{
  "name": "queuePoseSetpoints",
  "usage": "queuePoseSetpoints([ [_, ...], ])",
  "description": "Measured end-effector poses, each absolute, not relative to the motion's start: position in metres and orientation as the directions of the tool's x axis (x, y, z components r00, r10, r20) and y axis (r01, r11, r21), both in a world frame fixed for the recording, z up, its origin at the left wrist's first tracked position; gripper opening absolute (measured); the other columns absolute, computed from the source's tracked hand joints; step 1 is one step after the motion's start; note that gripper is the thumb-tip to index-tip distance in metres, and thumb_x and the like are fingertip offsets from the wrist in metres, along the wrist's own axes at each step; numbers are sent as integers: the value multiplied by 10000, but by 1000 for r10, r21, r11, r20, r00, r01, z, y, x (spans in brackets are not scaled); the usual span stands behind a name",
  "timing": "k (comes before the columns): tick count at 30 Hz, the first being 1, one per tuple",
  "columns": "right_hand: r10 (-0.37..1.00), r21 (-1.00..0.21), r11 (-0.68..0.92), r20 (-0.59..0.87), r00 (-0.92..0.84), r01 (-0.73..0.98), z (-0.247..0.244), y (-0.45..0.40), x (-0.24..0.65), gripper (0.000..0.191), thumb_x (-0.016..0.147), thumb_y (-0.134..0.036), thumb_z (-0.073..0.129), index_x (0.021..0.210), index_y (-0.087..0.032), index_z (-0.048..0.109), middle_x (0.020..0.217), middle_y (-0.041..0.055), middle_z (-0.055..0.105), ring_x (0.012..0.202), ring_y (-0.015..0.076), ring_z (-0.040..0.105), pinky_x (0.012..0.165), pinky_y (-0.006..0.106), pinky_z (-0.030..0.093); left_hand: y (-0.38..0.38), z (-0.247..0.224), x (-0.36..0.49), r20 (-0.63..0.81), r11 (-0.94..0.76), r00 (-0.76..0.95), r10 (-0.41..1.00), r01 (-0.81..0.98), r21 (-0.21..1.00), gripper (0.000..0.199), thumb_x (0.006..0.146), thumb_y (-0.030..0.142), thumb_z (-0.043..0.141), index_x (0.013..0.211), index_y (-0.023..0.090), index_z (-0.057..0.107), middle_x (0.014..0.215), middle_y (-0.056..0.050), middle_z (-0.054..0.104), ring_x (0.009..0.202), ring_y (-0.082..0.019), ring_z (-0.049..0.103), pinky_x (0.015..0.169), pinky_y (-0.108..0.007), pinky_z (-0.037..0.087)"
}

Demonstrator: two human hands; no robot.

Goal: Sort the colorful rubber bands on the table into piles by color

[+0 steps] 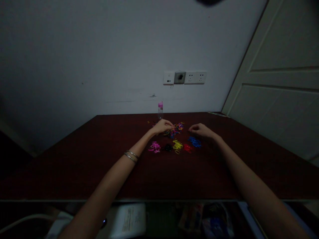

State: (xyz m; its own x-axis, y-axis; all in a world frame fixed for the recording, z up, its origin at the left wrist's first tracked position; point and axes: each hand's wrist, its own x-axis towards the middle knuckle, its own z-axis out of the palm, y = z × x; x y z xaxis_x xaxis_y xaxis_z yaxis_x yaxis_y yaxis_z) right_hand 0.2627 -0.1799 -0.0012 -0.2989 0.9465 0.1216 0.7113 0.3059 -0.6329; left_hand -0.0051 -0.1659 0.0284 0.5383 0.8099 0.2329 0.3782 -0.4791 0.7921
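Note:
Small coloured bands lie in piles on a dark red table. My left hand is at the left side of a mixed multicoloured pile, its fingers bent together; whatever they pinch is too small to make out. My right hand hovers above and right of a blue pile, fingertips together, and I cannot see what is between them. In front lie a pink pile, a black pile, a yellow pile and a red pile.
A clear bottle with a pink cap stands behind my left hand, near the wall. Sockets are on the wall. Below the table's front edge are a white box and bags. A pale door is at the right.

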Motion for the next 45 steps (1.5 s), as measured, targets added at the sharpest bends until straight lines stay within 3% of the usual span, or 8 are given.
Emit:
queuePoseSetpoints([
  [6,870,-456,487,322,-372,744,-12,-176,237,239,723,-234,575,941,-180,657,960,64,612,851,174,566,769,289,457,-138,14,-53,167,-218,184,969,301,928,307,703,353,582,859,97,651,427,59,406,363,-39,307,391,-184,210],
  [12,780,-347,623,339,-526,701,-11,-183,217,228,779,-211,530,978,-181,637,993,71,586,895,172,559,816,306,444,-131,-8,-74,121,-123,26,992,314,941,282,682,350,594,803,100,647,419,66,383,347,-32,286,370,-181,186],
  [22,839,-143,515,289,-462,845,-17,-188,202,238,844,-267,455,1009,-206,616,1039,89,572,985,199,512,828,304,420,-132,-20,-72,141,-140,17,990,305,942,263,676,330,567,775,98,640,427,68,384,360,-37,299,372,-183,188],
  [28,861,-106,460,299,-413,882,-14,-192,199,212,855,-279,428,930,-206,612,1035,98,527,948,209,502,719,286,443,-131,-22,-69,137,-130,-1,991,300,945,261,657,313,579,772,90,650,409,65,397,372,-39,309,392,-176,209],
  [37,832,-31,494,306,-463,869,-10,-189,194,206,870,-256,399,884,-192,594,1015,94,542,955,200,479,749,281,430,-130,-24,-68,153,-147,4,988,313,938,249,669,297,576,774,86,657,403,55,419,387,-50,333,410,-181,227],
  [45,843,-44,479,300,-446,877,-9,-189,191,194,855,-212,401,916,-197,585,1033,101,557,984,211,490,703,263,430,-124,-30,-69,184,-182,22,983,310,933,232,668,287,585,750,82,654,418,50,441,409,-54,350,428,-184,251],
])
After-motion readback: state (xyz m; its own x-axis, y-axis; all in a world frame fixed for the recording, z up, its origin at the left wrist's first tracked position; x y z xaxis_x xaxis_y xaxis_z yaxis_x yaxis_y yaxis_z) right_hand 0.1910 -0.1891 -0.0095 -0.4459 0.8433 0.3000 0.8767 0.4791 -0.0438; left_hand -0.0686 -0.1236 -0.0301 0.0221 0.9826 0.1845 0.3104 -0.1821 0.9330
